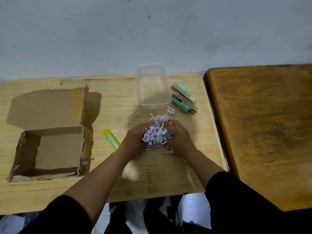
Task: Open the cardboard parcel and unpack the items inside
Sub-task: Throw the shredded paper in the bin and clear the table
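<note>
The cardboard parcel (50, 149) lies open at the left of the light wooden table (152, 174), its lid flap folded back and its inside bare. A heap of white shredded paper (157, 134) sits right of centre. My left hand (135, 141) and my right hand (179, 137) press against it from both sides, fingers curled around the heap. A few loose strips (130, 118) lie behind it. Unpacked items, slim brown boxes (184, 96) and mint-green tubes (181, 104), rest at the back right.
A clear plastic container (152, 86) stands at the back, with nothing in it, just behind the shreds. A lime-green box cutter (111, 139) lies beside my left wrist. A darker wooden table (263, 132) adjoins on the right. A grey wall rises behind.
</note>
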### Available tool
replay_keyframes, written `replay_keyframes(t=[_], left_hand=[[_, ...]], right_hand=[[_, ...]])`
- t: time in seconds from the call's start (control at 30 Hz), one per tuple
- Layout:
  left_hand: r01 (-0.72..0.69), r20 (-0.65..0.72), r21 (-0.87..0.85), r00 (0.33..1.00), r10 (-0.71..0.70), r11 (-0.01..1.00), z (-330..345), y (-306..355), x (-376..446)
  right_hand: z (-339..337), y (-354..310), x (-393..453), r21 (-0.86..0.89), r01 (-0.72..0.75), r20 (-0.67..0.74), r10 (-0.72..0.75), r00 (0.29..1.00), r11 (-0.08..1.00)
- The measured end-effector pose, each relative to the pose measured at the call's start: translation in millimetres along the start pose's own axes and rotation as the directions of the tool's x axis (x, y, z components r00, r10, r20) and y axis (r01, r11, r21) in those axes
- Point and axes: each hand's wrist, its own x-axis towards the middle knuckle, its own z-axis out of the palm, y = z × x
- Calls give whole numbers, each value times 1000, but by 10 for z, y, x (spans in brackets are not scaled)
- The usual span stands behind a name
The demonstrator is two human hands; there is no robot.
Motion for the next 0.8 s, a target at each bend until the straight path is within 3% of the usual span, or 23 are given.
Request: replay_keyframes(t=[0.3,0.37,0.47,0.57,0.67,0.8], left_hand=[[-131,100,-14,986,132,991,-283,334,123],[-168,146,-34,974,171,985,-346,486,125],[-232,222,-66,945,241,970,-391,771,69],[-338,316,-154,873,370,928,-290,1000,-49],[-281,395,-272,839,373,920,-122,1284,-231],[-323,472,-323,759,448,889,330,1659,-586]], right_hand=[[-278,-395,-240,-68,-106,-174,93,980,992],[-376,-514,-383,-117,-184,-210,157,965,976],[-486,-621,-705,-68,-313,-283,282,917,947],[-572,-710,-1122,-23,-391,-351,359,865,920],[-635,-747,-1599,30,-476,-415,444,794,879],[-672,-696,-2341,88,-580,-479,545,689,810]])
